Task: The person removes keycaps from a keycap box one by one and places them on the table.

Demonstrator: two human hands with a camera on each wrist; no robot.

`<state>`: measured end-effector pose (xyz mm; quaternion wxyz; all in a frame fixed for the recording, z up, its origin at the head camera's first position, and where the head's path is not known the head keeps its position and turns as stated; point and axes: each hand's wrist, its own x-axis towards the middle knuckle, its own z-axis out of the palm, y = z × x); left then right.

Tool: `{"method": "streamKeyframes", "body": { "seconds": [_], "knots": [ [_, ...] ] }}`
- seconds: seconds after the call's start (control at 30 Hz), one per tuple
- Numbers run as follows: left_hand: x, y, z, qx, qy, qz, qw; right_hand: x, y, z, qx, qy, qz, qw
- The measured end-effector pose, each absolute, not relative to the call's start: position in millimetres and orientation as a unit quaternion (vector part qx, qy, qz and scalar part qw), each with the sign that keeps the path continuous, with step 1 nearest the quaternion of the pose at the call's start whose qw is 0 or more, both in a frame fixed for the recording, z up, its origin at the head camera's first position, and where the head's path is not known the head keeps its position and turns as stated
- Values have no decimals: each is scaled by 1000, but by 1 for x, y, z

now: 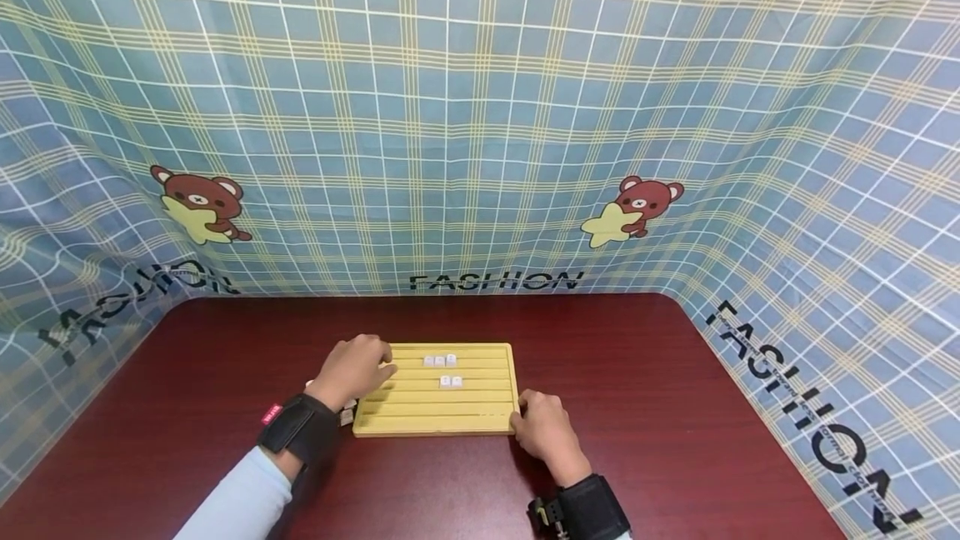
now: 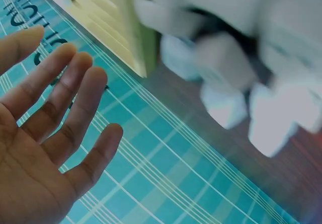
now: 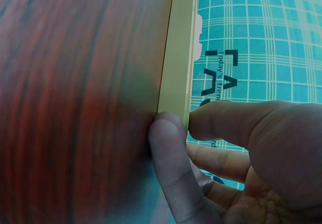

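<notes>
A yellow ridged tray (image 1: 420,422) lies on the table. Three small white blocks (image 1: 439,361) stand in one of its rows, and two more white blocks (image 1: 457,382) sit in a row nearer me. My left hand (image 1: 356,367) hovers over the tray's left side; its palm and loosely bent fingers (image 2: 75,113) hold nothing in the left wrist view. Beside the tray's left edge lie several loose white blocks (image 2: 221,63), blurred up close and partly hidden by my left arm in the head view. My right hand (image 1: 546,427) grips the tray's right edge near the front corner, finger and thumb (image 3: 216,123) on its rim.
The dark red wooden table (image 1: 660,423) extends around the tray. A blue checked cloth (image 1: 480,107) with printed bears and lettering hangs behind the table and along both sides.
</notes>
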<state>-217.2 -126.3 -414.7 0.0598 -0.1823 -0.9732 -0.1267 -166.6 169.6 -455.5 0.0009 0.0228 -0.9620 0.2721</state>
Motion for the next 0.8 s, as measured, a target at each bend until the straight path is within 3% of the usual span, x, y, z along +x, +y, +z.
{"method": "streamKeyframes", "body": {
  "seconds": [0.8],
  "knots": [
    [-218, -65, -425, -243, -953, -172, 62, -166, 169, -458, 21, -962, 271, 3]
  ]
}}
